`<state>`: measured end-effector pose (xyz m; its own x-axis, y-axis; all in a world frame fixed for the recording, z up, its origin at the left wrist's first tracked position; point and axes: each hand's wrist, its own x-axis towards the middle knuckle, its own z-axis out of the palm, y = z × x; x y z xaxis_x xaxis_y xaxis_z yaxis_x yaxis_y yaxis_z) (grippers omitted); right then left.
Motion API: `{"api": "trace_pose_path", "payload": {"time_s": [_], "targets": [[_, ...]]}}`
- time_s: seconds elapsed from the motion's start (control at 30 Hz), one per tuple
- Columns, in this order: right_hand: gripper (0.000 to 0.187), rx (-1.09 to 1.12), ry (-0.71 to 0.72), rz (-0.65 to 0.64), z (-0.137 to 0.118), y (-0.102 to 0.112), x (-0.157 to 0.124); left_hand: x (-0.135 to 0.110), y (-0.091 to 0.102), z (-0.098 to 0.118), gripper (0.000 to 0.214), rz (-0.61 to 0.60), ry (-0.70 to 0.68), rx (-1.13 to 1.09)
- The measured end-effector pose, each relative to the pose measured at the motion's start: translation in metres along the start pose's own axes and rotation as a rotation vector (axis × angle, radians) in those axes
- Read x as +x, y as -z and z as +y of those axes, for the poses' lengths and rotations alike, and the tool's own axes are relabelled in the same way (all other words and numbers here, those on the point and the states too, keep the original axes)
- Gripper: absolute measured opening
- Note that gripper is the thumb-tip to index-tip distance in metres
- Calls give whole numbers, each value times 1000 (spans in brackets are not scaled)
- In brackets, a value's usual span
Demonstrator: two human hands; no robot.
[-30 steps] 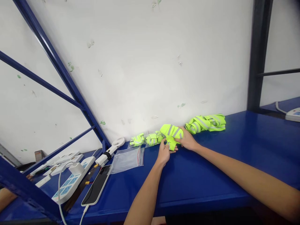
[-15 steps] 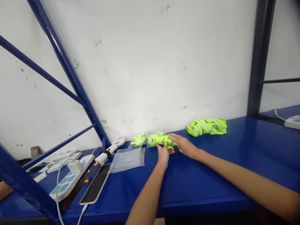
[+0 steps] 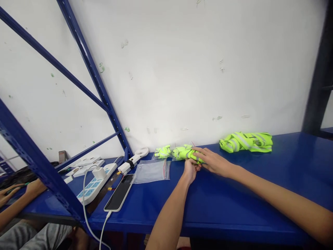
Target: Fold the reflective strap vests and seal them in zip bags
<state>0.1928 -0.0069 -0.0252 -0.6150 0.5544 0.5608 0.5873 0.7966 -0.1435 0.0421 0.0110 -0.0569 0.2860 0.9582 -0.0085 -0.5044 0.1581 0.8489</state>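
One view: head cam, worn on the person, looking forward and down across the table (image 3: pixel 234 198) to the wall (image 3: pixel 171 69). Wall fills roughly the upper half, table most of the lower. Left hand (image 3: pixel 191 170) and right hand (image 3: pixel 214 162) sit just below frame centre, fairly near; forearms (image 3: pixel 169 215) enter from bottom and right edges. Wide coverage: blue frame (image 3: pixel 100 85) at left, dark post (image 3: pixel 316 83) at right, co-worker's hand (image 3: pixel 35 188) far left.

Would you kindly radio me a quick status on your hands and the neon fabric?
Left hand gripping neon bundle, right hand laid over it. Bagged bundle close by on its left. No obstruction seen.
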Motion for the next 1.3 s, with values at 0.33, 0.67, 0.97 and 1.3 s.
{"api": "trace_pose_path", "payload": {"time_s": [0.33,0.67,0.97,1.3], "targets": [[40,244,-172,188,10,8,-15,-13,-3,16,15,-112,31,204],[51,353,-670,444,25,16,-20,-29,22,60,15,262,-694,866],[43,522,-872,528,21,14,-15,-70,113,132,37,474,-845,1464],[40,863,-990,516,4,3,-9,-69,119,89,47,232,-452,1874]]}}
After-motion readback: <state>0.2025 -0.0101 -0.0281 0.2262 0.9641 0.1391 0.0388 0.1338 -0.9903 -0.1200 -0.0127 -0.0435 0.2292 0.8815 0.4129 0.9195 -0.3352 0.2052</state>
